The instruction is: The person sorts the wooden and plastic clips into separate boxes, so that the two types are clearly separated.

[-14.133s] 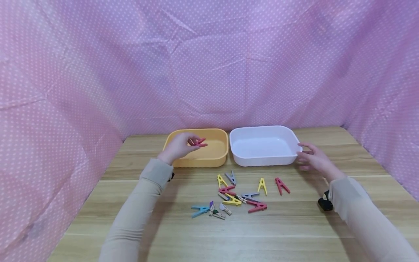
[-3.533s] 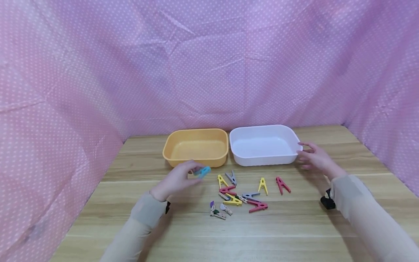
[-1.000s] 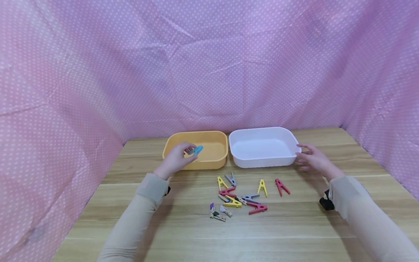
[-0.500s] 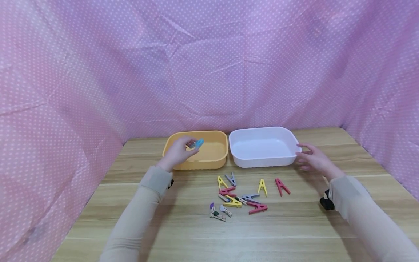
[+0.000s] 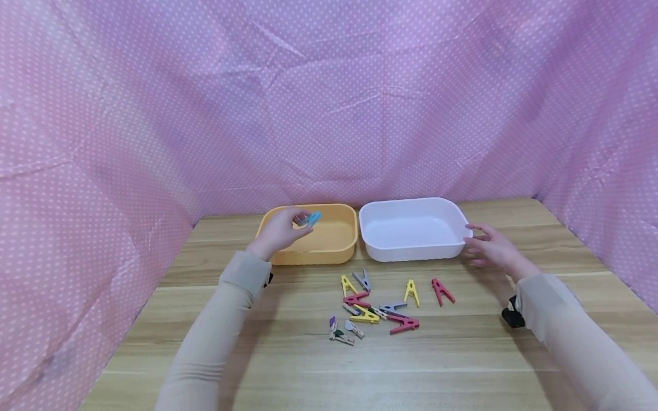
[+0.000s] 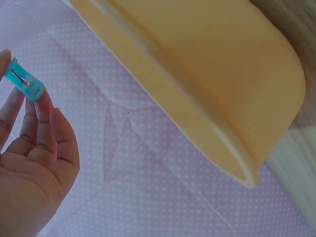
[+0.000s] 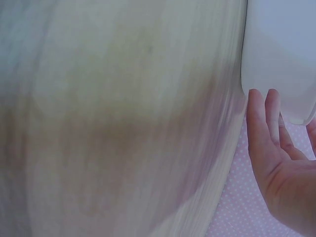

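Observation:
In the head view my left hand [image 5: 281, 229] is over the left part of the orange tray [image 5: 331, 258], pinching a light blue clothespin [image 5: 313, 219] between thumb and fingers. The left wrist view shows the same clothespin [image 6: 25, 81] at the fingertips, above the tray's rim. My hand and wrist cover part of the tray's inside. My right hand [image 5: 492, 249] rests against the right end of the white tray [image 5: 411, 253]. In the right wrist view its fingers [image 7: 256, 116] are nearly straight along the outer wall.
In front of the trays lie yellow clothespins [image 5: 411, 292], red clothespins [image 5: 442, 291] and grey ones [image 5: 362, 280], some overlapping. Small wooden clothespins [image 5: 343, 338] with coloured tops lie nearer me. Pink dotted cloth [image 5: 329, 114] hangs behind the wooden table [image 5: 411, 377].
Earlier my left hand held a red clothespin over the orange tray. Since then it has lifted the blue clothespin from the table and carried it above that tray. The right hand has stayed put.

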The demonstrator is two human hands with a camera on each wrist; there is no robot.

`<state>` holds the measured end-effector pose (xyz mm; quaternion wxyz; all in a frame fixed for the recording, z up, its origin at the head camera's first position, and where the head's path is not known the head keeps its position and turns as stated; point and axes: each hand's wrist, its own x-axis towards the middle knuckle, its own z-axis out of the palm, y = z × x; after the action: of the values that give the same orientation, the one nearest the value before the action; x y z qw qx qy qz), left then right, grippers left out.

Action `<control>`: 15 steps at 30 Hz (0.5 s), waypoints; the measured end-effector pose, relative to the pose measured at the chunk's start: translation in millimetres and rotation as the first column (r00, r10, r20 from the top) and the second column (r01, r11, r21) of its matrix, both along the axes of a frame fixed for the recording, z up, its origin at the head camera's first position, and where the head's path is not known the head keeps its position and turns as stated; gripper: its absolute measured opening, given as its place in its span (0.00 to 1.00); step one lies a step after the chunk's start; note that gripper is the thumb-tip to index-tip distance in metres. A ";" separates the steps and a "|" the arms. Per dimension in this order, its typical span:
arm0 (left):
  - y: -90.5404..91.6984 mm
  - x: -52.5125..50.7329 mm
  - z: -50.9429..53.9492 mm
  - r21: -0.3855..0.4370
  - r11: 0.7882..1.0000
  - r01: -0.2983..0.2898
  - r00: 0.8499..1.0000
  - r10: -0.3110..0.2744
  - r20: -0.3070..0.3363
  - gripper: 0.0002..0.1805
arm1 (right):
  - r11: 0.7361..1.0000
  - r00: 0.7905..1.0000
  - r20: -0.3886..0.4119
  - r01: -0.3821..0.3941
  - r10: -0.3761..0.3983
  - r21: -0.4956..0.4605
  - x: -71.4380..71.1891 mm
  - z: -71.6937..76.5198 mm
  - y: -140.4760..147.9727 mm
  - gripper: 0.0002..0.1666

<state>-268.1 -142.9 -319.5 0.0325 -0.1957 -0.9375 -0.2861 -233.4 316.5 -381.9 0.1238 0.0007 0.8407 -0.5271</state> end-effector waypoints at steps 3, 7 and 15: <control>0.2 -0.2 1.1 -0.006 1.000 0.000 1.000 0.000 0.001 0.20 | 1.000 1.000 -0.002 -0.005 0.005 -0.016 -0.1 -0.6 1.5 0.38; -0.2 1.0 1.0 -0.019 1.000 0.008 0.999 -0.009 -0.032 0.20 | 1.000 1.000 -0.006 -0.009 0.009 -0.016 0.0 -1.2 2.5 0.39; -1.1 5.1 3.4 -0.019 1.000 0.005 0.997 -0.006 -0.073 0.19 | 1.000 1.000 -0.002 -0.005 0.005 0.006 0.1 -1.3 2.2 0.38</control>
<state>-263.0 -144.1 -316.1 0.0643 -0.2089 -0.9378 -0.2698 -233.3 318.7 -383.3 0.1241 -0.0015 0.8424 -0.5243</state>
